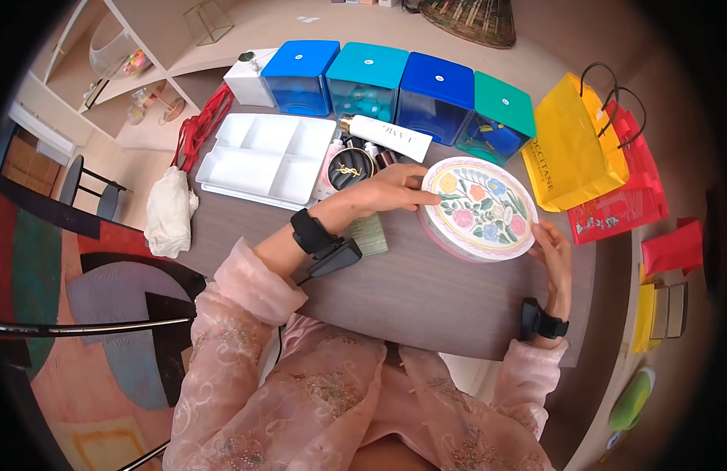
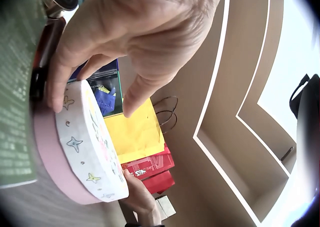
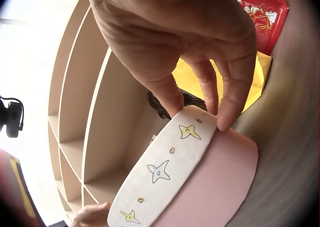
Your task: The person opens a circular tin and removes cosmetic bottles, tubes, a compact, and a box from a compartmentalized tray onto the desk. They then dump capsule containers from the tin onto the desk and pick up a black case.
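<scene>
A round box stands on the table, with a pink base (image 3: 220,177) and a white lid (image 1: 480,206) painted with flowers; small stars decorate the lid's rim. My left hand (image 1: 391,190) holds the lid's left edge, fingers down its side and thumb over the top. At the right edge my right hand (image 1: 553,251) pinches the lid's rim between thumb and fingers. In the right wrist view the lid sits tilted over the pink base, a wide band of pink showing below it. Behind my left hand lie a white tube (image 1: 389,137) and a black round compact (image 1: 351,168).
White compartment trays (image 1: 261,161) are stacked at the left, near a white cloth bag (image 1: 171,212). A blue-lidded bin (image 1: 301,59) and several similar bins line the back. A yellow paper bag (image 1: 568,149) and a red bag (image 1: 626,200) stand right. A green packet (image 1: 369,235) lies below my left wrist.
</scene>
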Motion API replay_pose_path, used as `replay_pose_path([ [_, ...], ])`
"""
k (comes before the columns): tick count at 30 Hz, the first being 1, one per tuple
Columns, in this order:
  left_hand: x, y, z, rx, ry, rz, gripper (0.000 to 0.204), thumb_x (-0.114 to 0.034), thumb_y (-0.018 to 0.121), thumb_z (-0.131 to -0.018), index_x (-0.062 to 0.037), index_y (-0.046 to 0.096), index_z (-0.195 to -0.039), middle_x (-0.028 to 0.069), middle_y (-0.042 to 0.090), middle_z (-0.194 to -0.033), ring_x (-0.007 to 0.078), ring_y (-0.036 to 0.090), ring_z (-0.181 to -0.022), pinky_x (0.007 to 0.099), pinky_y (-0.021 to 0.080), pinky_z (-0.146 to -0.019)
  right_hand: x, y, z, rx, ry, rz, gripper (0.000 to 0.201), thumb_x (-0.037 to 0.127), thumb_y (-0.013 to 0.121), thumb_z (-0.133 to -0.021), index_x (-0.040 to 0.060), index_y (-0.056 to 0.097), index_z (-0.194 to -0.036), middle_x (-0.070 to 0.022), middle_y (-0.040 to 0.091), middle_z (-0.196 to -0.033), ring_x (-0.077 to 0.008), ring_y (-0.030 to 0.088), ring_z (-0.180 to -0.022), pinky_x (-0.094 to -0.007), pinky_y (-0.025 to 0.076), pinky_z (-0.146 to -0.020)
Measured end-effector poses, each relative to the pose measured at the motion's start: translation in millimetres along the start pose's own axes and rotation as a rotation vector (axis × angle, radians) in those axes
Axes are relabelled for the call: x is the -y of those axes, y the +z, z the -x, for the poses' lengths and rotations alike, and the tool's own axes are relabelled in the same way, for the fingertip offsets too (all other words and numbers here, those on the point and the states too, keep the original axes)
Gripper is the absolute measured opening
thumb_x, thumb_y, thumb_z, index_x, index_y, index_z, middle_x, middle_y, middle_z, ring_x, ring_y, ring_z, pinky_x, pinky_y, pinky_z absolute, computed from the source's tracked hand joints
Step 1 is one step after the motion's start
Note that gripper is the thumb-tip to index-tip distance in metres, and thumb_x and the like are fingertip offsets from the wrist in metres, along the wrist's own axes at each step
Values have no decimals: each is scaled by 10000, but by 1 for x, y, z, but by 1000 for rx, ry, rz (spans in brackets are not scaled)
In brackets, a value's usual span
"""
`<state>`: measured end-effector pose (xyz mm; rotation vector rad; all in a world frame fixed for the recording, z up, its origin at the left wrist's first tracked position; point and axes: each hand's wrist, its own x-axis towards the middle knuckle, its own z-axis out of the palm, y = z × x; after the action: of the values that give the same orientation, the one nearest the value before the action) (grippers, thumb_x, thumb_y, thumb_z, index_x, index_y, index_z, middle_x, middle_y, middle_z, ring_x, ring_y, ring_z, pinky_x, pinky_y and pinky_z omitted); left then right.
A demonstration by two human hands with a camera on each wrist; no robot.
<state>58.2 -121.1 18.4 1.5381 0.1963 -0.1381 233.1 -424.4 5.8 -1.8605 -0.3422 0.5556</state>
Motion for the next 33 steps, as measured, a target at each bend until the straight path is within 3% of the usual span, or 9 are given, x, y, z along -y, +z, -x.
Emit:
replay_pose_path([
  [6, -4, -1, 1, -28, -72, 38, 673, -347, 722, -797, 13, 464, -1303, 164, 595, -1147, 215, 561, -1057, 322, 489, -833, 0, 0, 0, -36, -3, 14, 369, 277, 656, -875, 29, 590, -1139, -23, 653, -949, -63, 609, -830, -198, 483, -695],
  [12, 1, -7, -1, -48, -76, 107, 788, -348, 719, -801, 82, 349, -1348, 214, 561, -1160, 246, 564, -1073, 354, 503, -868, 0, 1, -1, -34, -9, 36, 322, 304, 628, -886, 61, 602, -1095, -13, 665, -950, -79, 630, -796, -207, 485, -692],
  [14, 4, -11, -4, -41, -114, 104, 570, -298, 662, -867, -23, 440, -1314, 131, 586, -1137, 210, 582, -1050, 349, 500, -900, 3, 3, 1, -25, 2, 6, 326, 297, 622, -889, 53, 593, -1102, -25, 670, -948, -87, 638, -793, -214, 492, -694],
  [17, 4, -11, -4, -43, -112, 97, 538, -283, 648, -878, -19, 448, -1302, 130, 588, -1133, 214, 597, -1029, 352, 509, -895, 7, 5, 3, -31, 13, -13, 330, 273, 651, -877, 42, 583, -1102, -30, 661, -941, -68, 625, -777, -193, 482, -652],
  [27, -4, -6, 3, -93, -120, 58, 511, -288, 656, -874, -54, 461, -1285, 120, 568, -1169, 201, 583, -1031, 332, 505, -884, 13, 7, 9, -42, 23, 25, 330, 266, 647, -877, 54, 572, -1119, -22, 652, -948, -72, 610, -829, -211, 478, -679],
  [29, -4, -6, 3, -92, -45, 33, 721, -291, 709, -824, 98, 363, -1323, 199, 540, -1156, 222, 582, -1007, 304, 520, -831, 7, 3, 6, -33, -36, 61, 335, 262, 658, -869, 60, 574, -1123, -22, 648, -974, -77, 601, -863, -221, 475, -695],
  [33, -7, -6, 3, -140, 5, 44, 675, -222, 723, -812, 100, 391, -1304, 189, 542, -1166, 203, 593, -969, 289, 521, -820, 19, 5, 10, -82, -71, 12, 336, 245, 667, -862, 62, 574, -1127, -15, 647, -986, -81, 602, -870, -218, 472, -694],
])
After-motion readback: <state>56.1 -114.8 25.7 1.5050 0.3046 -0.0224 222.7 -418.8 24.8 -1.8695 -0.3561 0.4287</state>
